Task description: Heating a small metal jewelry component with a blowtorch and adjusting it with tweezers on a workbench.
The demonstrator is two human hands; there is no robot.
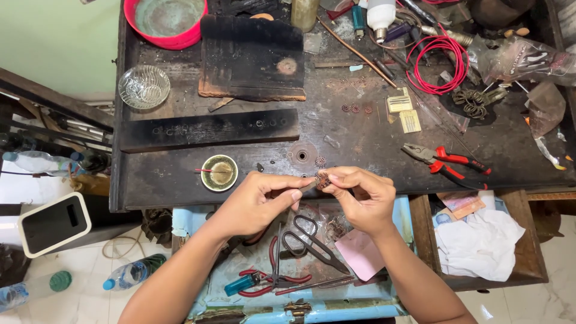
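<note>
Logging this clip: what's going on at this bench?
A person pinches a small round beaded metal piece between the left hand and the right hand, above the edge of a dark scorched wooden workbench. Red-handled pliers lie to the right; black scissors sit in the open drawer below.

Two hands, the left hand (261, 201) and the right hand (360, 198), are over the table (360, 144). There is one pair of red pliers (447, 162), one pair of black scissors (312, 240), one red bowl (165, 21), one glass bowl (144, 87), one red wire coil (438, 63) and three plastic bottles on the floor.
</note>
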